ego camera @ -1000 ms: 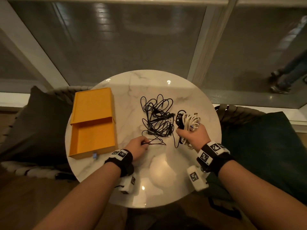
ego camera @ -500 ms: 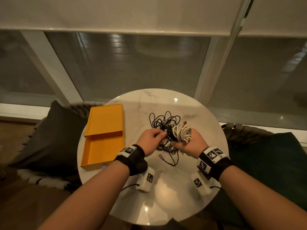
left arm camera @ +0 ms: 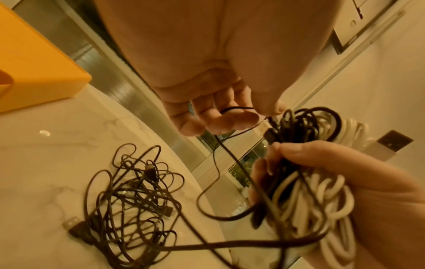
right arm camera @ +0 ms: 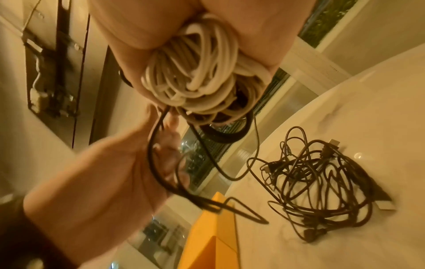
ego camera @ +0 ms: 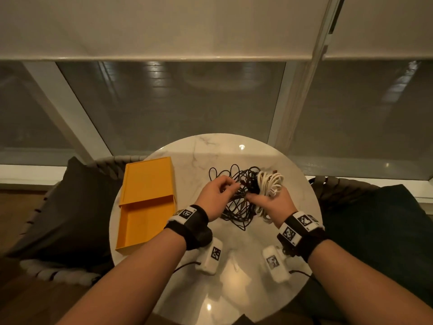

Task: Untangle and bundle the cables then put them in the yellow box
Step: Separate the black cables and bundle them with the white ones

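My right hand grips a coiled white cable bundle together with a small black coil, raised above the round marble table. The left hand pinches a thin black cable strand between thumb and fingers, right beside the bundle. A loose tangle of black cables lies on the table under and beyond the hands. The yellow box sits at the table's left side, its drawer slid partly out toward me.
Dark cushions on woven chairs flank the table left and right. A window wall with a lowered blind stands behind. White wrist cameras hang under both wrists.
My left hand rose from the table's front to the bundle, taking a black strand with it. The right hand lifted the white bundle and shifted left. The head view tilted upward.
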A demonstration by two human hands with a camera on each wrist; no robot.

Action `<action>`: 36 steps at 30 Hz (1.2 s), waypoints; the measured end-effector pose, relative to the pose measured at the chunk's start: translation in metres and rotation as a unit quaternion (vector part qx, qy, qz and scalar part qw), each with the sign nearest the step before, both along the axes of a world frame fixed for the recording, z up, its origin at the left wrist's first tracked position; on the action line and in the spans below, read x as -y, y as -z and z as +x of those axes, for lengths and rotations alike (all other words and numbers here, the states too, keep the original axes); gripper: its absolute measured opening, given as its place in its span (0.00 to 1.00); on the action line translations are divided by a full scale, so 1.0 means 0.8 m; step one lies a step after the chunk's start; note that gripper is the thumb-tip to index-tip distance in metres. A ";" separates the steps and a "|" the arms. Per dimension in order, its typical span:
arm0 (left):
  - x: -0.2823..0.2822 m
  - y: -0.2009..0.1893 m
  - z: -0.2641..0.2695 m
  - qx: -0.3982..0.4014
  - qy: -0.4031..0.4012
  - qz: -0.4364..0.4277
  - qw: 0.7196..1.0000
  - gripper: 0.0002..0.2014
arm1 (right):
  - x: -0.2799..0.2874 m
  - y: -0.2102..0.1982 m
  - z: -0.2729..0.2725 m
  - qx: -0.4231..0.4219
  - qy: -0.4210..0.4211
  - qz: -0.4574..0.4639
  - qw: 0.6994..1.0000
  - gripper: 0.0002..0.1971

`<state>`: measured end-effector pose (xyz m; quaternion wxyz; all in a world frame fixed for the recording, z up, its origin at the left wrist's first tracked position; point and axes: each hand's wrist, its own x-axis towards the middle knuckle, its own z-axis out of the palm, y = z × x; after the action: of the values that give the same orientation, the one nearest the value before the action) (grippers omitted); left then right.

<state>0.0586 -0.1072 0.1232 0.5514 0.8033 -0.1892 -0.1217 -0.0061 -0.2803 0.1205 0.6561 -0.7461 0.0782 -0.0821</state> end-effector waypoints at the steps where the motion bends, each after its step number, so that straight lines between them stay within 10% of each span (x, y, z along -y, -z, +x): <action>1: -0.005 -0.001 0.003 0.016 0.001 0.022 1.000 0.04 | 0.004 -0.003 0.001 0.003 0.017 0.023 1.000 0.12; 7: -0.044 -0.014 0.044 -0.033 -0.128 0.024 0.991 0.11 | 0.058 -0.003 0.015 -0.019 0.183 0.174 0.967 0.11; 15: -0.062 -0.071 0.078 -0.190 -0.199 -0.434 0.858 0.14 | 0.096 0.037 -0.002 -0.137 0.335 0.178 0.915 0.10; 28: -0.041 -0.074 0.053 -0.164 -0.114 -0.386 0.901 0.24 | 0.107 0.039 -0.017 -0.194 0.350 0.086 0.912 0.18; 36: -0.049 -0.093 0.067 -0.112 -0.242 -0.374 0.888 0.14 | 0.134 0.049 -0.029 -0.222 0.367 0.089 0.899 0.23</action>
<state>0.1121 -0.0677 0.1973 0.8407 0.5398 0.0428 0.0066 -0.0293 -0.3872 0.0812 0.6086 -0.6018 0.4972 -0.1423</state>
